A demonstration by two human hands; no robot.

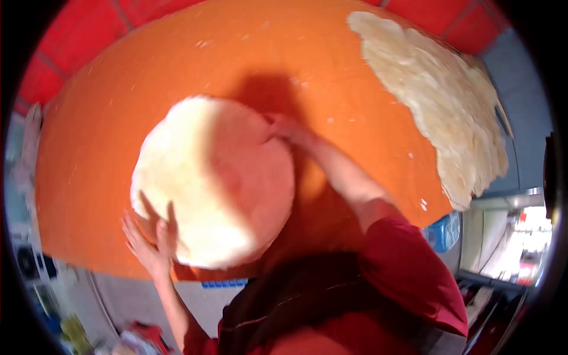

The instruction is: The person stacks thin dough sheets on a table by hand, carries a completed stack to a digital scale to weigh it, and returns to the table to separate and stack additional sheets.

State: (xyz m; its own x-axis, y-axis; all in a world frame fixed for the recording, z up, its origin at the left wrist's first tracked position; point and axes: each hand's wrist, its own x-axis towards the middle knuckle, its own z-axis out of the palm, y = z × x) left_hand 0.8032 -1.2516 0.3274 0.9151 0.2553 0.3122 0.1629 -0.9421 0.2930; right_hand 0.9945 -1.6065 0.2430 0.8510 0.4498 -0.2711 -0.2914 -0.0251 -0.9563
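A large round sheet of dough (189,171) lies on the orange cloth, its right half in shadow. My left hand (151,245) is at the sheet's lower left edge, fingers spread apart and thumb raised, holding nothing. At the upper right edge, my right hand (287,129) has its fingers closed on the rim of the dough; they are shadowed and slightly blurred. Over on the right of the cloth, several thin, pale dough sheets (435,97) lie overlapped in a long pile.
The orange cloth (331,71) covers a wide table and carries small dough scraps and flour marks. Red tiles (89,41) border the far side. A blue plastic container (442,232) stands below the right edge. Assorted items sit on the floor at lower left.
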